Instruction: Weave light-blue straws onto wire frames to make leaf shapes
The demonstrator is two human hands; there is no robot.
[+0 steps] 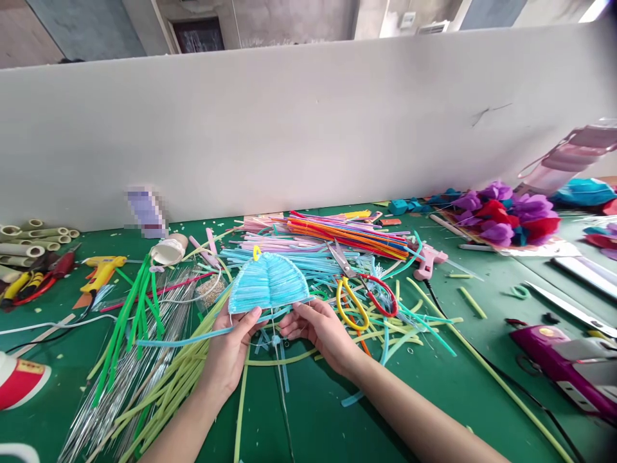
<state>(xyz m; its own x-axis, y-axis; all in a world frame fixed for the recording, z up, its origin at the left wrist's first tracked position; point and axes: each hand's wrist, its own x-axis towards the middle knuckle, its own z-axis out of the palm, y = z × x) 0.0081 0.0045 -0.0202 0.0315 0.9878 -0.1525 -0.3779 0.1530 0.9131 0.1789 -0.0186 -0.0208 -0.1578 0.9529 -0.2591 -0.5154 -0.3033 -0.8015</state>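
Between my hands is a small dome-shaped pipe-cleaner umbrella (270,283) in light blue, with a yellow loop (257,253) on top. Thin wire ribs and a long wire stem (284,405) hang below it, joined at a small blue knot (275,340). My left hand (236,344) is closed on its lower left edge, thumb in front, where a loose blue pipe cleaner (183,337) sticks out to the left. My right hand (318,328) pinches the lower right rim between thumb and forefinger, its other fingers curled underneath. Parts of the far fingers are hidden.
Scissors (357,286) with red and yellow handles lie on pipe-cleaner bundles (347,235) behind the umbrella. Glue guns, one yellow (103,270) and one pink (429,260), flank them. Silver wires (120,379) spread at left; a purple tool (563,360) sits right. A white partition (289,141) stands behind.
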